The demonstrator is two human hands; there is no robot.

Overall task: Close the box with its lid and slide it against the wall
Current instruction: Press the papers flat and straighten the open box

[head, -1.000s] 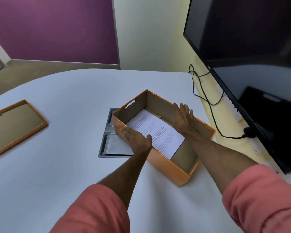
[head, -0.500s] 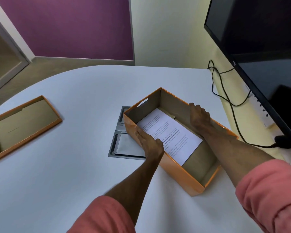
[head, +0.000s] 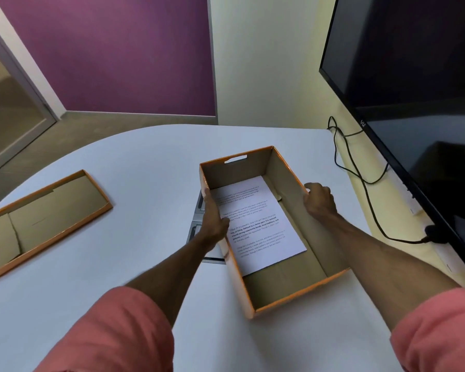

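Your left hand [head: 212, 226] clamps left wall of box [head: 293, 299], thumb inside; your right hand [head: 320, 201] curls over right wall. Both hold box. Box sits mid table [head: 118, 264], open, paper [head: 255, 224] inside. Lid [head: 46, 218] lies well apart, far left, untouched. Step: squaring box. Next, I think: let go, fetch lid, set on top. Since half second ago, box turned straighter toward you, right hand moved outside.
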